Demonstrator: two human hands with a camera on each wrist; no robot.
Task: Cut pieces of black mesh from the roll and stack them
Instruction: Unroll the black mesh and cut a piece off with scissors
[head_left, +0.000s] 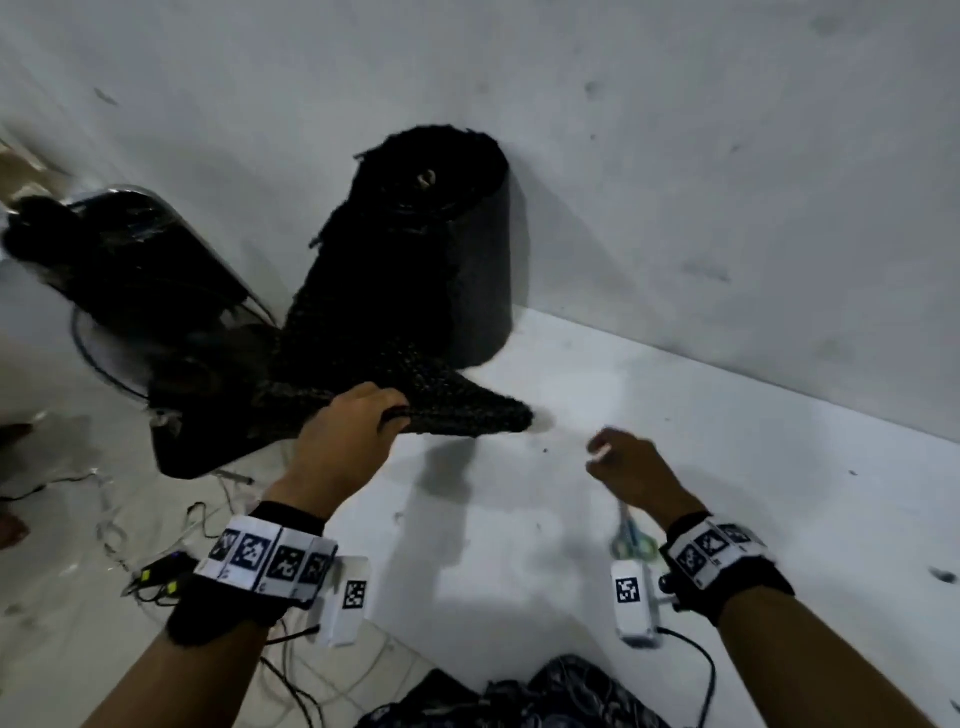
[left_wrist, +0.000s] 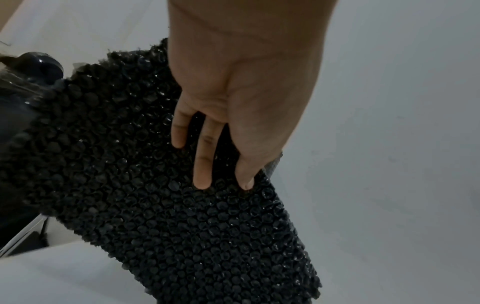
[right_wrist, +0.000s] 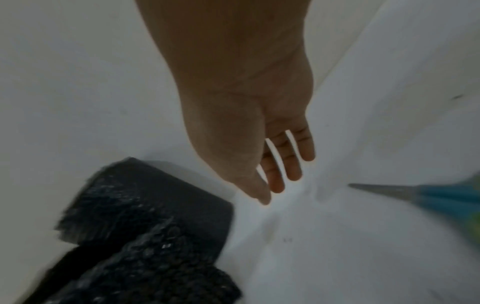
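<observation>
While the roll of black mesh stands upright against the white wall at the back of the white tabletop, a loose length of mesh runs down from it toward me and lifts off the surface at its free corner. My left hand holds that free edge; in the head view my thumb sits over the top of the fold and my fingers lie long underneath against the bubbly black weave, so the sheet is pinched between them. To the left of the roll a heap of more black mesh hangs at the tabletop's edge, partly blurred. My right hand hovers just above the tabletop, apart from the mesh and holding nothing, its fingers straight and slightly spread in the wrist view. Scissors with blue-green handles lie on the tabletop near my right wrist, points toward the wall. Both wrists carry black bands with printed square markers. Behind the heap sits a second dark roll in shiny clear wrap, and thin cables trail over the pale floor at lower left.
</observation>
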